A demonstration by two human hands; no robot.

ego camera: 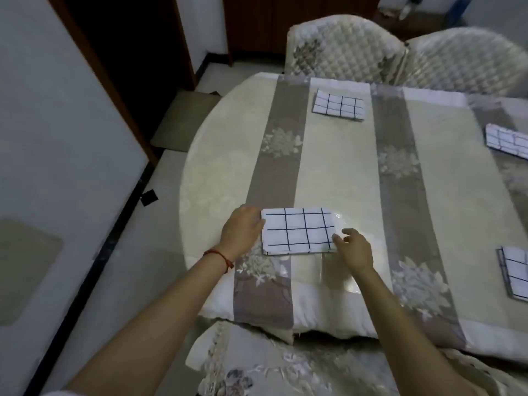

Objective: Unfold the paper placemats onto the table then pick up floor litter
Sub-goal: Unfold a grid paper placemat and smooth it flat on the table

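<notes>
- Folded white paper placemat with a dark blue grid lies flat on the near part of the tabletop, straight ahead of me at 12 o'clock, on a cream stripe of the striped floral tablecloth.
- My left hand sits at the placemat's 9 o'clock edge, fingers curled against the fold, touching it. A red string bracelet is on that wrist. Whether the fingers actually pinch the paper, I cannot tell.
- My right hand is at the placemat's 4 o'clock corner, thumb and forefinger narrowed onto that corner, the other fingers loose and spread above the cloth.
- Three more folded grid placemats on the tabletop, all well apart from mine: one at the far edge at 12 o'clock, one at 2 o'clock, one at 3 o'clock, the last two cut off by the picture edge.
- Two quilted pale chair backs stand beyond the far edge.
- A small dark scrap of litter lies on the pale floor at 9 o'clock, near the wall's black skirting.
</notes>
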